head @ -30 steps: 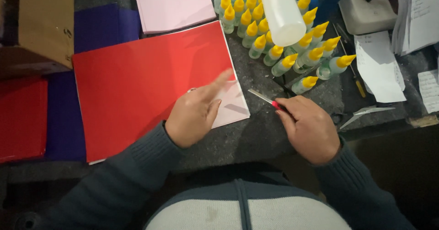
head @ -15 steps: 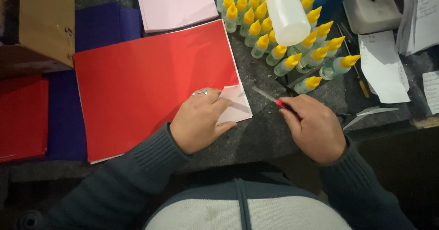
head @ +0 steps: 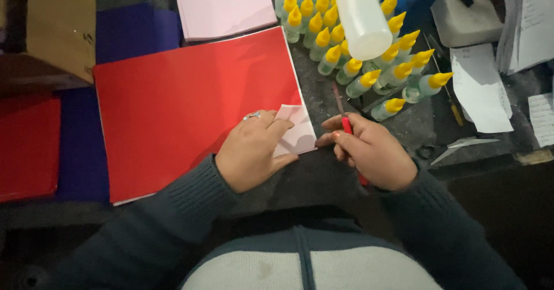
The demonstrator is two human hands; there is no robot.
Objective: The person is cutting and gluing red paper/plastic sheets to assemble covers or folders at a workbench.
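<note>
Centrally, a large red sheet (head: 190,105) lay flat on the dark worktable (head: 323,99), its near right corner (head: 295,131) folded up to show a pale underside. The left hand (head: 251,151) pressed down on that folded corner, fingers curled together, a ring on one finger. Just beside it, the right hand (head: 372,154) pinched a thin red-handled tool (head: 348,129), its tip pointing away. Beyond stood a cluster of small yellow-capped bottles (head: 346,42) around a big white bottle (head: 363,16). A pink sheet (head: 222,4) lay farther up the table.

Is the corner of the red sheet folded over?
Yes, the left hand presses a folded-over corner of the red sheet, its pale underside showing.
</note>
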